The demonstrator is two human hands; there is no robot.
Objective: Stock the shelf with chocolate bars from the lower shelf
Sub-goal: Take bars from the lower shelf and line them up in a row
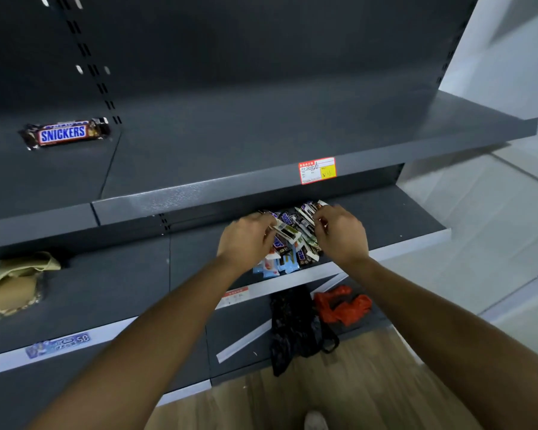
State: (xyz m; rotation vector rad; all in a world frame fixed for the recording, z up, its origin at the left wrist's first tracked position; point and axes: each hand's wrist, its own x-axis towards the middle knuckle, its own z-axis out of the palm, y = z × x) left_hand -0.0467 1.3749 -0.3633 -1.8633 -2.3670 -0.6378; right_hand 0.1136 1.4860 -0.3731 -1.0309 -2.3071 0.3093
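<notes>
A pile of chocolate bars (292, 243) lies on the lower shelf (401, 218), with some light blue packets at its front edge. My left hand (246, 240) pinches the end of one bar at the pile's left side. My right hand (339, 234) has its fingers curled on bars at the pile's right side. One Snickers bar (64, 133) lies flat at the far left of the dark upper shelf (261, 141), well away from both hands.
A price tag (317, 170) sticks to the upper shelf's front lip. A beige bag (13, 280) lies at the left of the lower shelf. Below, a black bag (292, 327) and a red bag (342, 305) rest on the bottom shelf. Wooden floor shows underneath.
</notes>
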